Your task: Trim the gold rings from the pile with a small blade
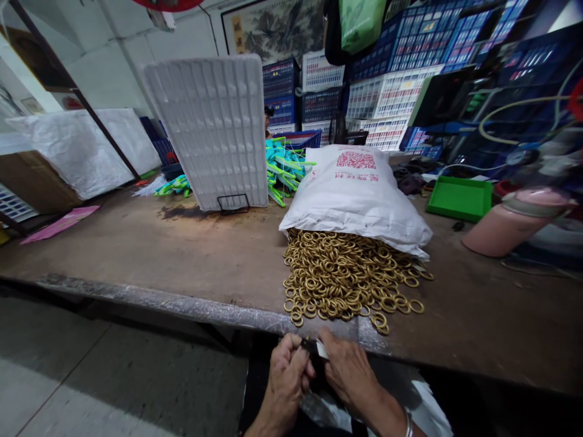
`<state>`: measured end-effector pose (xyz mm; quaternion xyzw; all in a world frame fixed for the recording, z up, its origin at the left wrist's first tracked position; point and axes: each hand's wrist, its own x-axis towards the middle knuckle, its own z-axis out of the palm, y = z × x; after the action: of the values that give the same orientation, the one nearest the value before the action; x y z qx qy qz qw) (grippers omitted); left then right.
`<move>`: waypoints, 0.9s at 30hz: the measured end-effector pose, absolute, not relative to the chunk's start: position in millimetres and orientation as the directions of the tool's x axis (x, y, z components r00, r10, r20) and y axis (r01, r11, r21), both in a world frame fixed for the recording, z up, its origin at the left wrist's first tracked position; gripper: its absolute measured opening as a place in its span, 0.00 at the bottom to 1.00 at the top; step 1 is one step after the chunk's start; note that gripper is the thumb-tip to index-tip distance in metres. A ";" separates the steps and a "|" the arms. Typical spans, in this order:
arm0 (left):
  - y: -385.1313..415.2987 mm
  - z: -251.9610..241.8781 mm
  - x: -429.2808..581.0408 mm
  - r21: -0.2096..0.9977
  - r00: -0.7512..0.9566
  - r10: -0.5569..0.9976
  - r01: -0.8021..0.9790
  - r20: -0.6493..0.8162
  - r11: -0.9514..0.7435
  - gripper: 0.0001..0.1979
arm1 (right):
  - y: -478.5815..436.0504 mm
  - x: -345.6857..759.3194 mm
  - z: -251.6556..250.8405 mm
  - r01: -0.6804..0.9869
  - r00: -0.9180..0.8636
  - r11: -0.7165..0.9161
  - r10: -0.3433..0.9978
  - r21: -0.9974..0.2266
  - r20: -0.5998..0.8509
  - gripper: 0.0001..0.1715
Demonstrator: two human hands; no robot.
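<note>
At table edge [182, 305], left hand [289, 367] and right hand [350, 367] are pinching black-and-white piece [322, 350] crosswise; gold-coloured rings [334, 276] lying just beyond.

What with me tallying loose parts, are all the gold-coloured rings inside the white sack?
No, a heap of gold-coloured rings lies on the table in front of the white sack.

Ring pile [339, 276]: many brass-coloured rings, heaped, overlapping, tilted every way; thins to scattered singles at margins. Stragglers [381, 326] overlap at pile's near edge, toward right. Small dark piece [310, 346]: nearer me than pile, apart from it, pinched in my left hand [290, 367]. White piece [322, 350] just beside it, in my right hand [350, 369]; whether joined, cannot tell.
</note>
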<state>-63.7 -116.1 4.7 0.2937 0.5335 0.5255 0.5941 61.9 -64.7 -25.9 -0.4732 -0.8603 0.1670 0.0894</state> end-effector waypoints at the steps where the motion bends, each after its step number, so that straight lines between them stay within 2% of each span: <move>1: -119.5 5.9 -63.9 0.899 -0.120 0.932 -0.332 -0.341 0.286 0.19 | -65.2 60.6 -25.1 0.792 -0.529 0.492 0.849 -0.362 -0.003 0.20; 5: -137.0 11.2 -63.3 0.874 -0.054 0.926 -0.355 -0.374 0.332 0.19 | -59.6 59.1 -19.0 0.854 -0.457 0.416 0.887 -0.313 -0.065 0.16; 7: -142.8 12.6 -63.0 0.873 0.021 0.937 -0.356 -0.350 0.334 0.19 | -54.3 59.8 -15.4 0.865 -0.430 0.397 0.902 -0.307 -0.044 0.15; 9: -143.1 12.4 -63.9 0.828 0.072 0.933 -0.440 -0.353 0.348 0.19 | -49.8 59.2 -11.9 0.853 -0.436 0.412 0.900 -0.320 -0.003 0.16; 13: -134.2 8.2 -70.0 0.679 0.048 0.915 -0.655 -0.400 0.331 0.19 | -43.9 51.0 -10.4 0.825 -0.454 0.452 0.888 -0.339 0.079 0.18; 20: -130.3 4.5 -74.9 0.664 -0.005 0.926 -0.698 -0.378 0.268 0.14 | -38.3 36.2 -22.8 0.864 -0.450 0.463 0.887 -0.198 0.109 0.19; 27: -129.0 1.4 -77.0 0.576 0.042 0.906 -0.759 -0.420 0.302 0.14 | -32.9 35.3 -14.3 0.877 -0.426 0.430 0.902 -0.215 0.068 0.13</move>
<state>-77.0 -129.0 1.4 0.0982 0.3740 0.5825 0.7150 35.3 -32.9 -14.3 -0.5287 -0.8411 0.0735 0.0867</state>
